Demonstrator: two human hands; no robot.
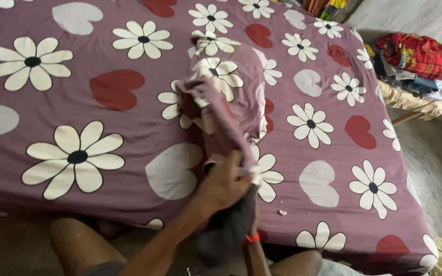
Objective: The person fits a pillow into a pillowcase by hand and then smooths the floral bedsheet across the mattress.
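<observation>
Spread over the bed is a purple flowered sheet [129, 117]. At its near edge, a matching pillowcase [221, 97] is gripped by the left hand [226, 181], forearm angled upward. The right hand is hidden by dark cloth [231, 225]; its state cannot be told.

Left hand [226, 183] fingers curled; right hand hidden.

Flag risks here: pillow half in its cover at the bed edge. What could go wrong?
1. The left hand grips the pillowcase only at its bunched open end, so the fabric might slip or twist.
2. The right hand is mostly hidden behind the dark pillow, which hangs over the bed edge and could drop to the floor.
</observation>
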